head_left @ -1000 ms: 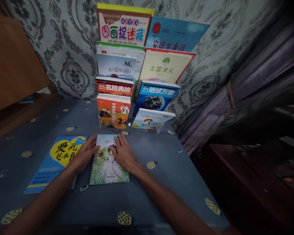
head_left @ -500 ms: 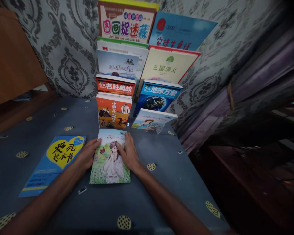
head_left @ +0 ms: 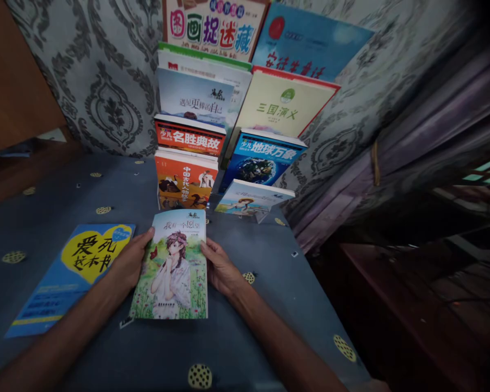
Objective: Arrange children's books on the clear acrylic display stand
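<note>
Between my two hands is a book (head_left: 173,272) with a girl among flowers on its green and pale-blue cover. My left hand (head_left: 133,256) grips its left edge, thumb near the upper corner. On the right edge, my right hand (head_left: 220,267) pinches the book, its thumb on the cover's side and the other fingers partly hidden behind. The book's front faces up toward me. Under and beside my left forearm lies a blue book (head_left: 53,296) with a yellow heart, partly covered by that arm.
Behind the held book stands a tiered rack of books in two columns, including an orange book (head_left: 183,179), a blue earth book (head_left: 253,160) and a pale book (head_left: 251,200). Patterned curtains (head_left: 114,98) hang behind. The table's (head_left: 269,326) right edge drops to a dark area.
My right hand has shifted from lying over the cover to holding the right edge. The girl-cover book has come slightly toward me and left in view. The camera view has shifted a little.
</note>
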`<state>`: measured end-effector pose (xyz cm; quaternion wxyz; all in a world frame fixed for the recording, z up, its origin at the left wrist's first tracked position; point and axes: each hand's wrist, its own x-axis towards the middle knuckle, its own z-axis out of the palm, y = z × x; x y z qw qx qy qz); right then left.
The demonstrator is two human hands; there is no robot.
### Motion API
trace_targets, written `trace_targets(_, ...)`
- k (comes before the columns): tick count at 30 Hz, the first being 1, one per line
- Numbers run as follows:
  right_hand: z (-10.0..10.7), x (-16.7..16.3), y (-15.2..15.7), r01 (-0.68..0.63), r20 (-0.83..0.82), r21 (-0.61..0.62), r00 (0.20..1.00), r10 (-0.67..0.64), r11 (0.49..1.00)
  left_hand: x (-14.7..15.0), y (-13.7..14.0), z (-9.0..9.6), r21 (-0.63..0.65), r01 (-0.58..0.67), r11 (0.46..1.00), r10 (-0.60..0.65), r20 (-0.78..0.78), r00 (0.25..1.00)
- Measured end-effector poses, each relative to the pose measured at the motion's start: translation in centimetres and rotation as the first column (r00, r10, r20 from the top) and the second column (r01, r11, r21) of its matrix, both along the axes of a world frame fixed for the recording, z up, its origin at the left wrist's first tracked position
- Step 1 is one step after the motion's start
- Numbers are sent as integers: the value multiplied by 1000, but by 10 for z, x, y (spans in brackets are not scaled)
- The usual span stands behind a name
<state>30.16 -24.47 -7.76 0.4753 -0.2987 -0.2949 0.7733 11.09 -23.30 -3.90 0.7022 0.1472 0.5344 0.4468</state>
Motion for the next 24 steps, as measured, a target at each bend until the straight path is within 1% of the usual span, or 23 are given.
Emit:
trace_targets(4,-3,1,0,-59,-19,48,998,60,997,2,-3,4,5,2,1000,-2,22,1000)
trace_targets(9,-2,0,-2,-82,7,64,997,82,995,1,-6,5,79,92,993,-102,136,986)
trace_targets(13,0,0,-3,-97,24,64,995,95,993,-1,-6,1,129,122,984,-143,164,976)
trace_targets(17,0,0,-5,-113,17,55,994,112,992,-1,-6,2,92,151,984,-165,172,971)
trace_targets(24,1,1,-5,-150,-13,71,988,152,986,-1,-6,3,31,145,989,-148,216,965)
